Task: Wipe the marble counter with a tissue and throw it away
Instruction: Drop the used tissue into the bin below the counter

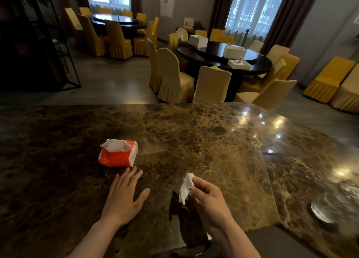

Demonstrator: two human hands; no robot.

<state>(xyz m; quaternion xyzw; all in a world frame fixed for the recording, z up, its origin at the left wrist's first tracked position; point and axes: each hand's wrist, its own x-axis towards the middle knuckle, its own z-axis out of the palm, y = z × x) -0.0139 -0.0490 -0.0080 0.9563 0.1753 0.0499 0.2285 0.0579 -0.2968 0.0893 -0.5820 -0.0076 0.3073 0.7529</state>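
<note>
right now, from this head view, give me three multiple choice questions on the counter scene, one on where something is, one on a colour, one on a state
1. Where does the tissue pack lie relative to the left hand?
A. just beyond its fingertips
B. under its palm
C. right of the right hand

2. What colour is the pack's wrapper?
A. blue
B. orange-red and white
C. green

3. What is the right hand doing with the tissue?
A. pressing it flat on the marble counter
B. pinching it in its fingers, raised off the stone
C. nothing, the hand is empty

Answers:
1 A, the pack sits on the counter just past the spread left fingers.
2 B, orange-red wrapper with white ends and a white tissue poking out.
3 B, the crumpled tissue hangs from the pinched fingers.
</note>
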